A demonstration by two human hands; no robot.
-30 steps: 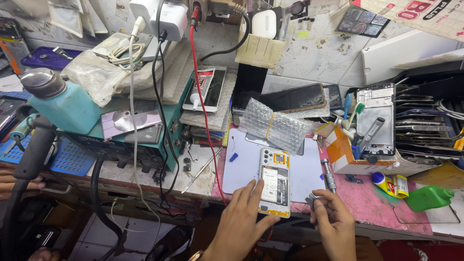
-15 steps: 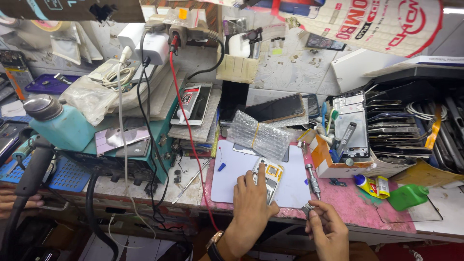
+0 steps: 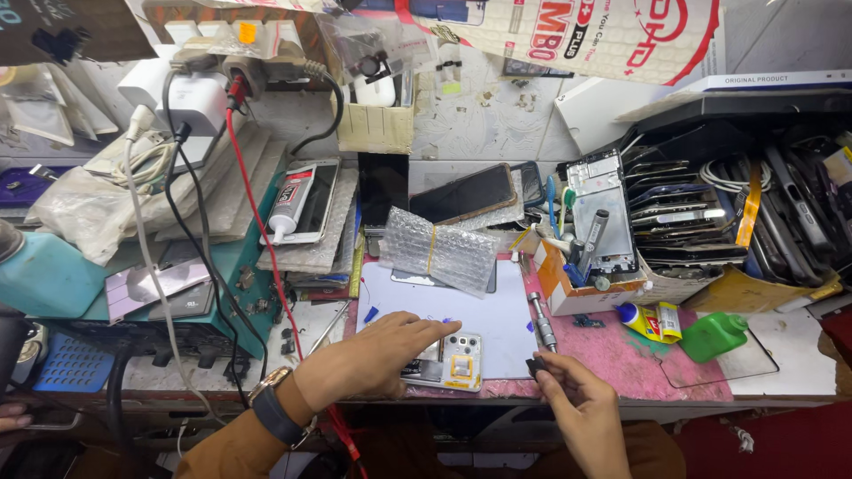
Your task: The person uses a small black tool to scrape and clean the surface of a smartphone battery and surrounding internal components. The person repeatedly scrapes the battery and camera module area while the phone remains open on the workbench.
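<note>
An opened phone [image 3: 444, 362] was pinned at the bench's front edge [image 3: 621, 396] by the flat, open left hand [image 3: 377, 357]. A small dark part [image 3: 535, 366], hard to identify, was pinched in the right hand [image 3: 577, 406].

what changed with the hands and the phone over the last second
The left hand came down flat over the opened phone, which turned from upright to sideways on the white mat. The right hand still pinches a small dark part beside it.

A cluttered bench [image 3: 781, 368] with a worn pink top is stretching across the scene, backing onto a scuffed whitish wall [image 3: 479, 124] at the far side. A printed banner [image 3: 577, 31] is hanging at the far right, and even light is falling over everything.
</note>
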